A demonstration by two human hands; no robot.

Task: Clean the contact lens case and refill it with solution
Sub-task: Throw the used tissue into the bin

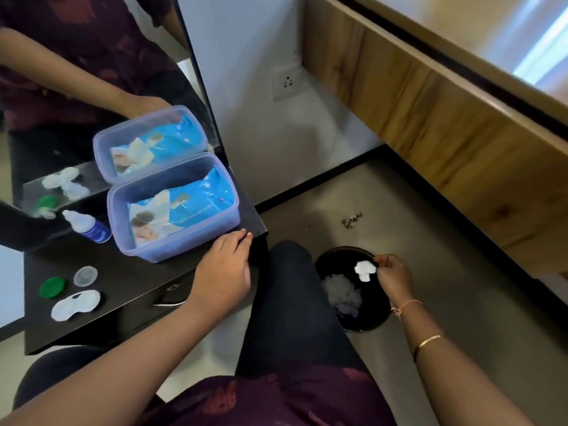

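1. Lens case, a white two-well plastic piece (76, 305), lay uncapped at the near left of the dark tabletop (132, 281), wells facing up. Its long axis ran from near-left to far-right, roughly along the tabletop's front edge.
2. Just behind it sat a round green screw cap (52, 287) and a round clear screw cap (85, 275), both off the case.
3. I judged the case light, stiff and likely slick if damp. It would skid under a push, so the narrow waist between the wells, or one well's outer rim, looked the best place to pinch it.
4. A small white-and-blue solution bottle (87, 226) lay on its side farther back, nozzle pointing left.
5. The translucent blue plastic box (159, 255) beside it held a blue wipes pack (181, 207).
6. The left hand (222, 269) rested on the tabletop's edge just beside the box, its grip loose and holding nothing.
7. The right hand (393, 276) was well apart from the case, down over a round black bin (330, 264) on the floor. Its grip was narrow, pinching a white crumpled wad (364, 270).
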